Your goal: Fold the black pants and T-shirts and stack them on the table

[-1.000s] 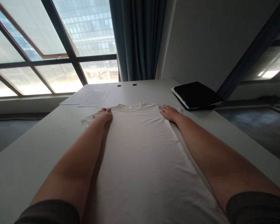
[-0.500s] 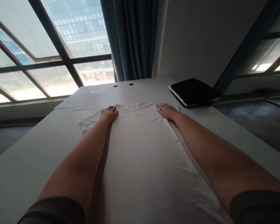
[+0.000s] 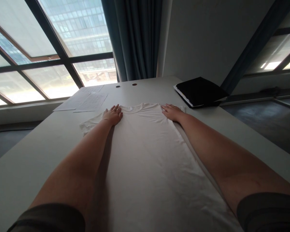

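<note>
From my end I can read no text: the neck label [image 3: 131,108] inside the white T-shirt [image 3: 145,154] is too small, and the papers [image 3: 73,103] at far left show only faint marks [image 3: 95,99] I can't make out

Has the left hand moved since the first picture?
Yes: judged against the two round holes in the table, the left hand has shifted right, toward the collar of the white shirt.
</note>
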Demonstrator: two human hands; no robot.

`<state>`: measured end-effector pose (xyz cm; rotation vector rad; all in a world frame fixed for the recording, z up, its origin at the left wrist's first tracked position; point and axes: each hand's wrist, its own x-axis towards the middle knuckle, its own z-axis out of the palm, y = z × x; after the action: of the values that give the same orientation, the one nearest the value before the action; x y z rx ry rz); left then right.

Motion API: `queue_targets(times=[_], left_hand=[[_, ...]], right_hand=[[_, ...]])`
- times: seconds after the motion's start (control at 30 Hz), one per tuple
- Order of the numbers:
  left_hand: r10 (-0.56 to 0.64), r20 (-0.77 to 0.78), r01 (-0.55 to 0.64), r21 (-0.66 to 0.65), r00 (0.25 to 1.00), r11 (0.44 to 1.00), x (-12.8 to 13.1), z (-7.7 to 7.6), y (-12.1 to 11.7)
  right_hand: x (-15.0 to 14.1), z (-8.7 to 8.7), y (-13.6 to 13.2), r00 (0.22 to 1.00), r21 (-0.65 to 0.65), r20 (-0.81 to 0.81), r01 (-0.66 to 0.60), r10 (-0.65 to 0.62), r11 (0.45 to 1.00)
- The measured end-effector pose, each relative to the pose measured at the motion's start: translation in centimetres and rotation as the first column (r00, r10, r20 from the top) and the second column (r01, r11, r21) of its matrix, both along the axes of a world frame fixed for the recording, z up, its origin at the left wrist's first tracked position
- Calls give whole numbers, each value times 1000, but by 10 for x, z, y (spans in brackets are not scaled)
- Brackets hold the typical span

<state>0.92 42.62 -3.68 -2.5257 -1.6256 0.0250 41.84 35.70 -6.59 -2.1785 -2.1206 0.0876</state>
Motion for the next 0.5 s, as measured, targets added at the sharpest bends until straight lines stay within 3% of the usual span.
queue_targets(times=[0.1,0.33,0.5], left_hand=[[-6,27,6,9,1000,1000,0,0,-3],[39,15,-37,-142,999,989,-1,1,10],[76,12,-73,-175,997,982,1,1,10]], right_hand=[[0,-1,0,1000,4,-3,-4,4,1000],[-1,1,-1,1000,-19,-1,1,-1,1000],[-3,4,-3,1000,-33,-7,13,-13,999]])
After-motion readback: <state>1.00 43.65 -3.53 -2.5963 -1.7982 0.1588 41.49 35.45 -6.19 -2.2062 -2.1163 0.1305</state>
